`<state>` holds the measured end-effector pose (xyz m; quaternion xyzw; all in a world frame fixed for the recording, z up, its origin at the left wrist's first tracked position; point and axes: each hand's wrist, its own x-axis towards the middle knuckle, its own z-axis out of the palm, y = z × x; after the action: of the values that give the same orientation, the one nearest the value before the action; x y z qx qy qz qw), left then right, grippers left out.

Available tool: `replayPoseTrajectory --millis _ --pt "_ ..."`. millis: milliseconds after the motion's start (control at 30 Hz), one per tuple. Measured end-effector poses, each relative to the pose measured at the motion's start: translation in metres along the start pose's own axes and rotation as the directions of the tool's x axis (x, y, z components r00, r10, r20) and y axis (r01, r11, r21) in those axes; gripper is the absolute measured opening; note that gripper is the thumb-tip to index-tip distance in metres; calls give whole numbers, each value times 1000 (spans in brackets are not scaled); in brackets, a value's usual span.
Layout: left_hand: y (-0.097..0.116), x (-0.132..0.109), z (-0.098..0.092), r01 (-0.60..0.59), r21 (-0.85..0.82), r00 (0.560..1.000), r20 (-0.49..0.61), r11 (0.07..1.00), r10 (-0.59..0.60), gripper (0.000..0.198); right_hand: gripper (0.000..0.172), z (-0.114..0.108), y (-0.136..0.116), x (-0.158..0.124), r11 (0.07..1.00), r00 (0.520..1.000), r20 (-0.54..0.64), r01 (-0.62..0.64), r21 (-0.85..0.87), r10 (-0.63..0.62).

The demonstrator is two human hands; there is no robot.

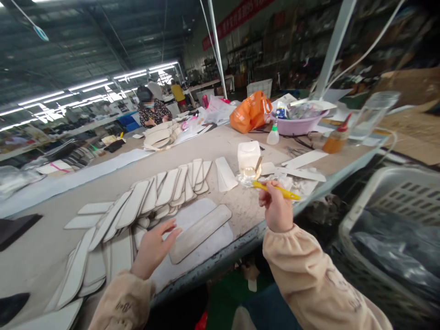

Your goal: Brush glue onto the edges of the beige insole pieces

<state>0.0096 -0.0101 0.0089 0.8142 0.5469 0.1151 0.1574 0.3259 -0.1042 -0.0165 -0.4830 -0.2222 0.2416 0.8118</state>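
My right hand [277,206] is closed around a yellow-handled brush [288,193]. The brush's tip points left, toward a white plastic container [249,156] crusted with a whitish, glue-like substance. A small stick or blade leans in that container. My left hand [156,245] has its thumb and fingers apart, close to the left end of a long, round-cornered pale strip [202,233]; whether it touches the strip I cannot tell. Under the strip is a white sheet [225,233]. Many similar strips [137,201] lie overlapped in rows to the left and behind.
At the back stand an orange bag [250,112], a purple basin [299,124], a small green-tipped bottle [273,135] and an amber bottle with a red tip [337,137]. A grey plastic crate [395,197] is right of the table edge. A co-worker [153,110] sits across the table.
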Motion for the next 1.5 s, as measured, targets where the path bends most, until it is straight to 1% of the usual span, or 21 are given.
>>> replayPoseTrajectory --millis 67,133,200,267,333,433,500,567,733,800,867,933,1033,1100,1133,1167,1233,1300,1333,1400,1500 --pt "40 29 3 -159 61 986 50 985 156 49 19 -8 -7 8 999 997 -72 35 31 -33" --pt "83 63 15 -291 115 954 110 950 279 45 18 -14 -12 14 997 992 -110 62 37 -58" --pt "121 99 35 -367 221 924 195 904 328 45 18 -18 -15 18 996 989 -131 77 44 -70" --pt "150 131 59 -385 261 915 231 885 330 48 19 -22 -16 20 995 986 -149 88 53 -79" --pt "170 157 82 -389 293 911 261 873 319 49 19 -24 -15 22 994 984 -155 99 46 -91" --pt "188 180 109 -383 344 906 321 858 276 46 19 -27 -13 22 994 987 -126 107 17 -104" --pt "193 186 119 -369 377 905 355 849 236 43 19 -28 -12 22 993 988 -97 119 15 -117" --pt "195 189 124 -354 405 908 366 843 205 38 19 -28 -11 21 992 990 -77 124 26 -122" --pt "194 191 129 -338 405 919 336 849 206 32 19 -27 -11 19 995 994 -62 96 24 -95" --pt "193 191 128 -318 387 933 291 865 213 30 19 -25 -11 18 995 994 -51 98 9 -98" --pt "191 190 121 -273 364 956 210 890 207 30 19 -24 -10 17 993 992 -37 118 -16 -118" --pt "187 184 105 -217 329 976 101 919 194 33 19 -23 -8 15 988 988 -32 150 -48 -152" --pt "172 162 68 -165 256 981 -55 952 185 38 20 -20 -3 11 977 981 1 191 -100 -192" --pt "155 136 40 -170 114 973 -136 979 185 38 21 -17 2 8 962 971 78 236 -139 -227" --pt "144 121 27 -195 -55 967 -178 979 183 34 21 -15 4 6 947 959 125 273 -169 -255" --pt "132 105 16 -218 -228 964 -203 949 172 30 21 -13 7 4 924 942 172 320 -210 -287" --pt "106 72 0 -222 -509 970 -199 832 137 24 20 -8 12 1 856 905 255 411 -313 -341" --pt "82 41 -9 -172 -700 984 -160 694 82 19 24 -4 18 -3 790 881 319 460 -407 -349" --pt "71 28 -11 -142 -771 989 -141 621 51 16 27 -1 21 -5 771 877 344 465 -435 -336" --pt "52 5 -12 -92 -874 994 -107 477 -6 13 30 4 29 -9 765 878 380 452 -458 -291" --pt "28 -17 -10 -40 -954 995 -67 297 -79 12 31 14 43 -18 814 891 418 370 -448 -176"
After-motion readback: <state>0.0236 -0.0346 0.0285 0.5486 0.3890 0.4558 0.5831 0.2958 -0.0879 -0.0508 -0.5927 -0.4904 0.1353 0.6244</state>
